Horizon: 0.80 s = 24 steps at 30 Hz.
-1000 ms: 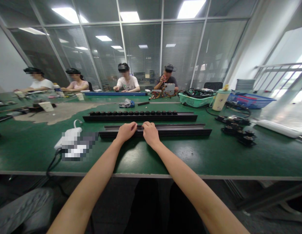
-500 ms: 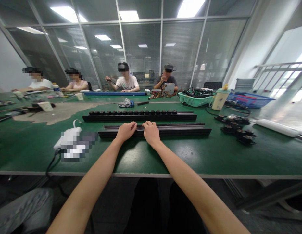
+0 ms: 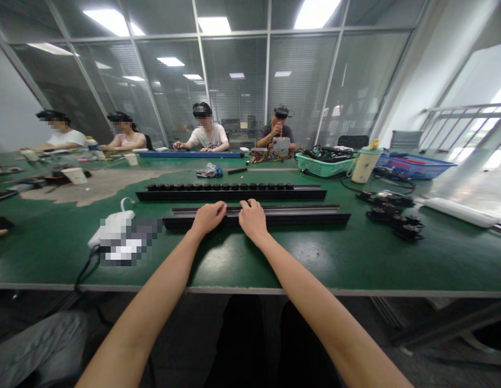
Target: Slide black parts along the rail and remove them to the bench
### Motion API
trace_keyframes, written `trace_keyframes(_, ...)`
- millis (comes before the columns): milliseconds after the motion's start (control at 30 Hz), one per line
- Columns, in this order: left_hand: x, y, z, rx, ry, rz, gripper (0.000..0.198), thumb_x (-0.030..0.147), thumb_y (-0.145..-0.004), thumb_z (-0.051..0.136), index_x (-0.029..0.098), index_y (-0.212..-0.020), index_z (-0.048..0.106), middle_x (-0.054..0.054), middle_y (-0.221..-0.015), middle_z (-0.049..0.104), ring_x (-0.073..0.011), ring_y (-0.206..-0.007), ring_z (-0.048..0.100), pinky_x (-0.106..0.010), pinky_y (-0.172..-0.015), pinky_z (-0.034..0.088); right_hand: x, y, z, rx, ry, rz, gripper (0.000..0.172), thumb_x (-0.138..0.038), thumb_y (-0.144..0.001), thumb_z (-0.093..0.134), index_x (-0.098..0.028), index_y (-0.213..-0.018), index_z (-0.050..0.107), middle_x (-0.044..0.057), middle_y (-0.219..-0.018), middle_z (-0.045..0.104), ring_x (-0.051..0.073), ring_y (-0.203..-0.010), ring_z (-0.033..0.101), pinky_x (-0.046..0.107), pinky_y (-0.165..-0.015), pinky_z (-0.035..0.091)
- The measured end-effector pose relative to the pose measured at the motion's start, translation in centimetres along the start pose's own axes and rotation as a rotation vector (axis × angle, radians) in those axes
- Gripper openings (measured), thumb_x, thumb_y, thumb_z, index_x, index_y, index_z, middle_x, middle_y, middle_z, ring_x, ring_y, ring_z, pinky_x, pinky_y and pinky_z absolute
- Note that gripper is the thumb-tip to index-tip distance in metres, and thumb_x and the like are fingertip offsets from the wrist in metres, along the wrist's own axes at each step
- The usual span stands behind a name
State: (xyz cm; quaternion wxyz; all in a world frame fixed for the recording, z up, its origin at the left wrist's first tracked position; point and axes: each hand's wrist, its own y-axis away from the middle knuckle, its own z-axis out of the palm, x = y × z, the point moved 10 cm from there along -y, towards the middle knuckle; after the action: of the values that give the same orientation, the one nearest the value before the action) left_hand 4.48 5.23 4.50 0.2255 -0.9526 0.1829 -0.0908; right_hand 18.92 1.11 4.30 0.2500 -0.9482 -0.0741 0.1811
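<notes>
A long black channel-shaped rail [image 3: 303, 216] with a lighter inner strip lies crosswise on the green table in front of me. My left hand [image 3: 209, 216] is at the rail just left of its middle, its fingers curled in and closed over it. Close by on the right, my right hand [image 3: 252, 220] rests over the same rail with bent fingers hooked onto it. A narrow gap separates the two hands. Whether a small part sits under the fingertips is hidden. Behind this rail lies a second black rail [image 3: 230, 195], with a row of several round black pieces along it.
Several black parts [image 3: 396, 215] lie at the right. A white adapter [image 3: 113, 226] with a cable is at left. Farther back are a green basket [image 3: 325, 166], a yellow cup [image 3: 363, 164], a blue basket [image 3: 420, 166] and a cloth [image 3: 210, 171]. People sit across the table.
My right hand has shifted very slightly right, its fingers a little more apart. My left hand is nearly still. Another person's hand has appeared at the far left edge.
</notes>
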Motion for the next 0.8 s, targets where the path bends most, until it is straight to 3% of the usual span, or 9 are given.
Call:
trace_keyframes(167,0.04,0.06,-0.06,0.001,0.004,-0.001,0.042,0.044,-0.104,0.038,0.024,-0.111,0.074,-0.009,-0.092,0.078,-0.0266,-0.087,0.072,-0.030,-0.070,0.045,0.12,-0.17,0.04,-0.003,-0.004,-0.009,0.034,-0.020,-0.101,0.044,-0.016,-0.128,0.066,0.015,-0.120,0.065,0.026,-0.116,0.057,0.039,-0.102,0.043)
trace_keyframes(800,0.07,0.05,-0.04,-0.001,0.004,-0.004,0.043,0.045,-0.103,0.037,0.024,-0.111,0.074,-0.009,-0.092,0.078,-0.0260,-0.086,0.071,-0.030,-0.069,0.044,0.01,0.06,-0.10,0.017,0.012,-0.017,0.036,-0.015,-0.100,0.041,-0.015,-0.124,0.068,0.016,-0.119,0.063,0.027,-0.113,0.054,0.038,-0.101,0.040)
